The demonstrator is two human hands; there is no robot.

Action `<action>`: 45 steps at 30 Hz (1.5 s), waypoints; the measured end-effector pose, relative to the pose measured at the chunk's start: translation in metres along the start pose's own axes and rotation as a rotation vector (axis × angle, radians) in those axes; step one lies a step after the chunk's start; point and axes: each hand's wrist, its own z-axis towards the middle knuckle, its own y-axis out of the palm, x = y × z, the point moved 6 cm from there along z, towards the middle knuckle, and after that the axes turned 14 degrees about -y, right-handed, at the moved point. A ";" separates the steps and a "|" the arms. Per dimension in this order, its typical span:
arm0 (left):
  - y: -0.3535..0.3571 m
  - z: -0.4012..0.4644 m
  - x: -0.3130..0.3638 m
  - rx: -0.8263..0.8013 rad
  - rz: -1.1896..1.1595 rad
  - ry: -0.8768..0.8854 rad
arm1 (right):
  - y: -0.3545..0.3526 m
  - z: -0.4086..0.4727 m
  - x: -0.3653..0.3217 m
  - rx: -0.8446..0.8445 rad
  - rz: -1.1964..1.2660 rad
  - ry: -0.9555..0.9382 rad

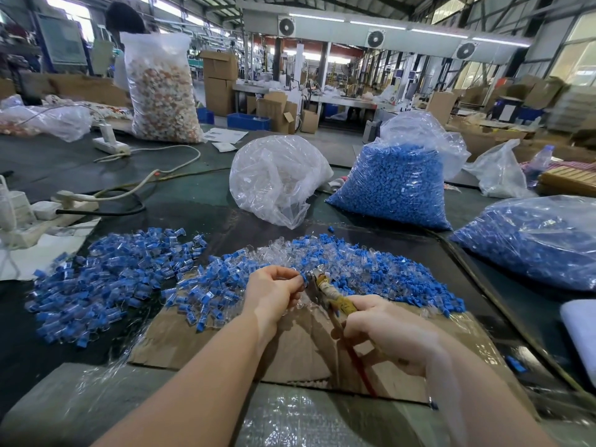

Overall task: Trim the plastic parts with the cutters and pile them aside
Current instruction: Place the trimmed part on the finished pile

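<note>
My left hand [274, 293] pinches a small blue and clear plastic part [301, 279] at the jaws of the cutters [325, 290]. My right hand [383, 330] grips the cutters' yellowed handles, jaws pointing up and left at the part. Directly behind the hands lies a heap of blue and clear parts [371, 266]. A second, spread-out pile of the same parts [109, 279] covers the dark table to the left. Both hands work above a flattened cardboard sheet [206, 343].
Clear bags of blue pieces stand at the back [396, 185] and at the right [535, 243]. A crumpled, nearly empty bag [274, 179] sits behind the heap. Power strips and cables [77, 201] lie at the left. A tall bag of orange-white pieces [161, 91] stands far back.
</note>
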 end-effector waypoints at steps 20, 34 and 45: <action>0.004 -0.009 0.004 0.038 -0.001 0.020 | 0.002 0.000 -0.005 0.118 -0.120 -0.148; -0.079 -0.006 0.036 0.668 0.612 0.408 | -0.061 -0.005 0.052 0.603 -0.719 0.053; -0.034 -0.021 0.023 0.526 0.755 0.608 | -0.065 -0.008 0.061 0.577 -1.052 0.138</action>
